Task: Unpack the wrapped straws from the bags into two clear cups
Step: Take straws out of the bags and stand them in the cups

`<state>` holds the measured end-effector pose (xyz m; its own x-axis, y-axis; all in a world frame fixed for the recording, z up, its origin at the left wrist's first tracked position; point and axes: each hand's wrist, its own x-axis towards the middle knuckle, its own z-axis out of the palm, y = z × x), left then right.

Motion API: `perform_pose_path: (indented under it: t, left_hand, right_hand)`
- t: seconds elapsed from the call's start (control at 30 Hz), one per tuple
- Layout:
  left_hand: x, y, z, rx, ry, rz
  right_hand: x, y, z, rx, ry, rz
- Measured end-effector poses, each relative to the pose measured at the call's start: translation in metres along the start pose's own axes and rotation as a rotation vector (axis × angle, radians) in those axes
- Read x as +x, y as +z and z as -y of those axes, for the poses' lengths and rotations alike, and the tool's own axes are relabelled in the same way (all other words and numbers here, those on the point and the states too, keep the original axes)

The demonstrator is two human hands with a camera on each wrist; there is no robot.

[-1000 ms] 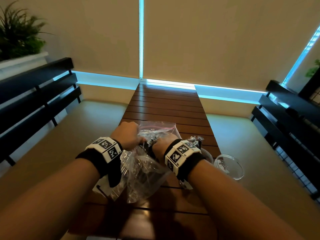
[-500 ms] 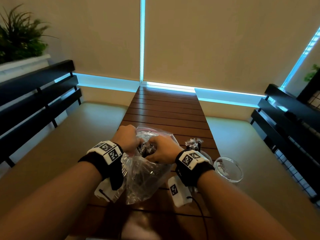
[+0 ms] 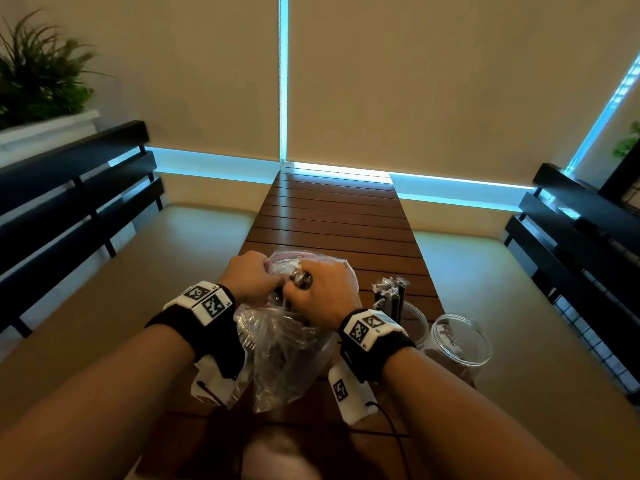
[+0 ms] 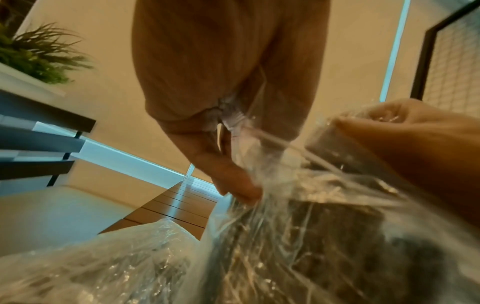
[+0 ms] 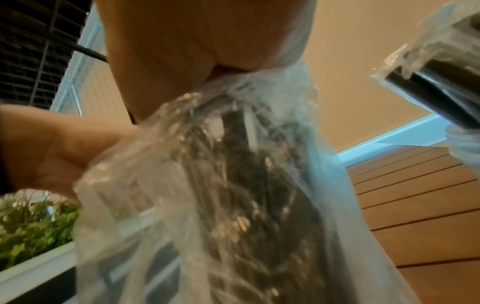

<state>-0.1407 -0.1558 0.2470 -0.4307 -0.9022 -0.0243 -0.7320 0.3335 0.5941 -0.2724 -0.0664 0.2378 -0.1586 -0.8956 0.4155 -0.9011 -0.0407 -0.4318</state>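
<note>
A clear plastic bag (image 3: 284, 351) full of dark wrapped straws stands on the wooden slat table (image 3: 332, 220). My left hand (image 3: 251, 277) pinches the bag's rim (image 4: 235, 123) on the left. At the bag's mouth my right hand (image 3: 323, 289) is curled round a bunch of wrapped straws (image 3: 302, 280), with plastic gathered against the fist (image 5: 207, 51). To the right stand two clear cups. The nearer cup (image 3: 415, 323) holds several wrapped straws (image 3: 391, 296) upright. The outer cup (image 3: 462, 341) shows no straws.
A second crumpled clear bag (image 4: 103, 257) lies to the left of the one I hold. Black slatted benches (image 3: 69, 202) run along both sides of the narrow table. A planter with green leaves (image 3: 38, 84) sits at the far left.
My right hand has come up from inside the bag to its mouth, closed round a bunch of straws. The left hand stays on the rim. The cups show more fully.
</note>
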Motion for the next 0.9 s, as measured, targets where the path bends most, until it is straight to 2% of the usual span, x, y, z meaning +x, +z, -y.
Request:
perform_pose_path:
  t: [0.1, 0.2, 0.27, 0.33, 0.4, 0.47, 0.6, 0.7, 0.8, 0.9]
  left_hand:
    - [0.002, -0.006, -0.002, -0.139, 0.04, 0.027]
    - [0.001, -0.018, -0.005, -0.179, 0.277, -0.057]
    - [-0.006, -0.022, -0.015, -0.286, 0.421, -0.009]
    - [-0.009, -0.018, -0.028, -0.258, 0.496, 0.031]
    - [-0.007, -0.01, -0.039, -0.236, 0.471, 0.059]
    - [-0.001, -0.001, -0.044, -0.412, 0.408, 0.063]
    - [0.007, 0.011, -0.045, -0.694, 0.399, 0.015]
    - [0.017, 0.007, -0.046, -0.791, 0.282, -0.089]
    - [0.033, -0.009, -0.051, -0.85, 0.172, -0.237]
    - [0.045, -0.032, -0.066, -0.908, 0.191, -0.318]
  right_hand:
    - [0.014, -0.009, -0.002, 0.111, 0.012, -0.051]
    - [0.031, -0.024, -0.003, 0.119, 0.025, -0.093]
    - [0.043, -0.033, -0.002, 0.126, 0.008, -0.125]
    - [0.053, -0.039, 0.001, 0.177, -0.02, -0.167]
    - [0.06, -0.044, 0.004, 0.215, -0.035, -0.221]
    - [0.062, -0.047, 0.007, 0.233, -0.043, -0.252]
    - [0.05, -0.041, 0.006, 0.42, 0.029, -0.161]
    - [0.036, -0.032, -0.005, 0.526, 0.09, -0.132]
    - [0.026, -0.02, -0.016, 0.465, 0.107, -0.036]
    - [0.023, -0.011, -0.019, 0.227, -0.049, 0.005]
